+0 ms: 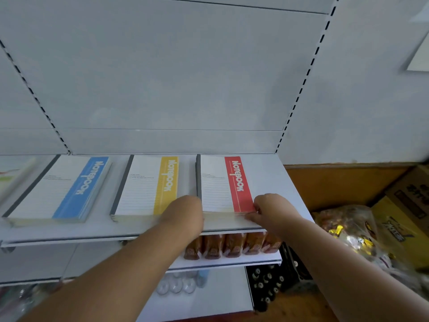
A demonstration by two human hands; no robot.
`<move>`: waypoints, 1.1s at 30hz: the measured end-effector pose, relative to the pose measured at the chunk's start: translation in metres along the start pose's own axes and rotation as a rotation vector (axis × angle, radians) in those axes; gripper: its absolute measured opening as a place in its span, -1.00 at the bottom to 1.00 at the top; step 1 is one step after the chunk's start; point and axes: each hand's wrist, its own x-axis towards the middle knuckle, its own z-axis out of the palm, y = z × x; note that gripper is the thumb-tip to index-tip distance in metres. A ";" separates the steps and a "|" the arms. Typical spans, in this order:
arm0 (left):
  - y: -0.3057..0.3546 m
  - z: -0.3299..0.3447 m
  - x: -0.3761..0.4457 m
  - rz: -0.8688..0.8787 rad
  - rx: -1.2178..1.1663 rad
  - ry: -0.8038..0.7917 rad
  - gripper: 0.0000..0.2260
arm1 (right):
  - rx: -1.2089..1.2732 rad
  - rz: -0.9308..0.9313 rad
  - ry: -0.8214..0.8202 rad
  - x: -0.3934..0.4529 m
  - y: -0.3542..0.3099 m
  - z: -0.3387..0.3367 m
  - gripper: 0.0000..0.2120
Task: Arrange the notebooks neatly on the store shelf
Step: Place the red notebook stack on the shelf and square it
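Three stacks of notebooks lie flat on the white shelf (278,182): a blue-striped stack (58,189) at the left, a yellow-striped stack (144,187) in the middle and a red-striped stack (222,182) at the right. My left hand (185,212) is at the near left corner of the red stack, its fingers hidden behind the back of the hand. My right hand (269,210) pinches the near right corner of the red stack at the shelf's front edge.
Below the shelf stands a row of orange-brown packets (232,246), with bottles (178,284) lower down. At the right are a clear bag of sweets (348,228) and yellow and brown cartons (406,205). More notebooks (11,173) lie at the far left.
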 end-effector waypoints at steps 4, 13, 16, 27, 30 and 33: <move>-0.005 0.006 -0.004 0.026 -0.025 0.054 -0.83 | -0.049 -0.027 0.032 -0.004 0.002 0.007 -0.75; -0.001 0.003 -0.009 -0.009 -0.070 0.020 -0.83 | 0.051 -0.080 0.001 -0.003 0.009 0.005 -0.83; -0.003 -0.015 -0.006 -0.070 -0.146 -0.082 -0.80 | 0.142 -0.028 -0.061 0.006 0.020 -0.006 -0.85; 0.022 -0.036 0.059 -0.294 -0.265 -0.049 -0.95 | 0.597 0.258 0.019 0.071 -0.008 -0.016 -0.78; 0.025 -0.035 0.062 -0.327 -0.232 -0.086 -0.87 | 0.466 0.246 0.024 0.075 -0.014 -0.013 -0.79; 0.023 -0.032 0.064 -0.332 -0.247 -0.100 -0.77 | 0.514 0.271 0.002 0.078 -0.014 -0.008 -0.76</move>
